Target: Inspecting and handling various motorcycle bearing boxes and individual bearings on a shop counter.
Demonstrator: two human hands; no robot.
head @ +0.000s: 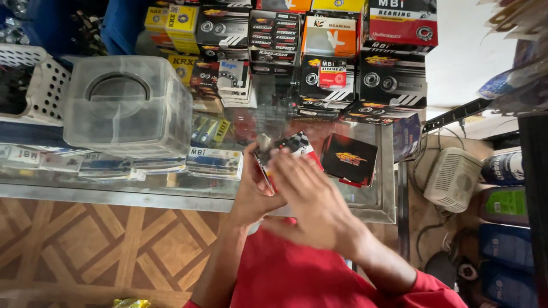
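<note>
A small red-and-black box (283,149) is pinched in the left hand (251,191), above the glass desk (188,197). The right hand (311,197) is spread flat over it. A firmer grip is advised. At two o'clock a black box (349,159) is seen; at ten o'clock, a clear plastic container (127,108).

The right hand (308,197) is motion-blurred and covers most of the small box (283,149), whose lower part and the left hand's grip stay hidden.

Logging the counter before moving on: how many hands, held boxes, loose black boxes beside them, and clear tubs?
Hands: 2, left hand and right hand
Held box: 1
Loose black box: 1
Clear tub: 1
Total: 5
</note>
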